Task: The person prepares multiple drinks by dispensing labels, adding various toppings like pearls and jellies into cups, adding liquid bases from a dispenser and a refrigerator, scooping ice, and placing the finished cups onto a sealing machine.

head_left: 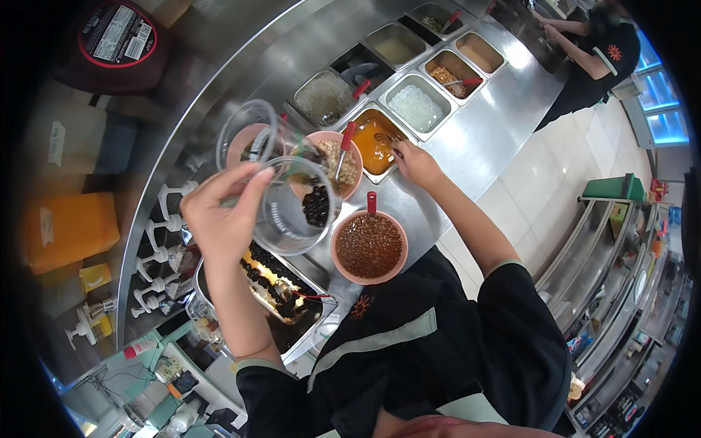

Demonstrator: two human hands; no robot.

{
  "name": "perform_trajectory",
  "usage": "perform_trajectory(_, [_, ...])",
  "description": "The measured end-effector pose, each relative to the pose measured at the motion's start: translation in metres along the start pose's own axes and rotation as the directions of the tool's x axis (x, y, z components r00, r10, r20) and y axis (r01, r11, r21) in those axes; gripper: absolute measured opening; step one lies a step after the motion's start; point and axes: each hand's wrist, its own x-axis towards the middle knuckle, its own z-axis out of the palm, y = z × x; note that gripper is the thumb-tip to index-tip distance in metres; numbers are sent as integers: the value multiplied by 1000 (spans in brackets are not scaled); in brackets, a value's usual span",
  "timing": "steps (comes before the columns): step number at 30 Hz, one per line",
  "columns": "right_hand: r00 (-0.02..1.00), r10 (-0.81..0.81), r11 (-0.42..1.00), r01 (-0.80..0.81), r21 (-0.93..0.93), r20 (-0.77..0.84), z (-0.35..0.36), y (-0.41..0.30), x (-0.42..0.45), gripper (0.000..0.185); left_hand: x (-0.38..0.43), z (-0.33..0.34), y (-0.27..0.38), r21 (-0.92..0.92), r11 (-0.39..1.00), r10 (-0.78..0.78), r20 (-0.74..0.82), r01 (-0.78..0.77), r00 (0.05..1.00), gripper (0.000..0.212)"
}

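Note:
My left hand (227, 205) grips two clear plastic cups by their rims. The nearer cup (293, 208) is tilted and has black pearls (316, 206) at its bottom; the other cup (246, 134) also shows something dark inside. My right hand (416, 163) is closed on the handle of a utensil whose head lies in a steel pan of orange syrup (375, 137). Close to my body is a pink bowl of small brown pearls in liquid (368, 246), with a red handle at its rim. Partly behind the cups sits a pink bowl of pale cubes (342, 164) with a red-handled spoon (346, 143).
Steel pans hold white jelly (414, 108), nuts (450, 79) and other toppings. A tray of black pearls (268, 279) is at lower left, near pump dispensers (159, 254). A co-worker (597, 55) stands at the far right end of the steel counter (460, 148). Shelving (569, 246) lies right.

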Motion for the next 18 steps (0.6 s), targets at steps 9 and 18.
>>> perform_trajectory(9, [668, 728, 616, -541, 573, -152, 18, 14, -4, 17, -10, -12, 5, 98, 989, -94, -166, 111, 982, 16])
perform_trajectory(18, [768, 585, 718, -341, 607, -260, -21, 2, 2, 15, -6, 6, 8, 230, 966, -91, -113, 115, 989, 13])
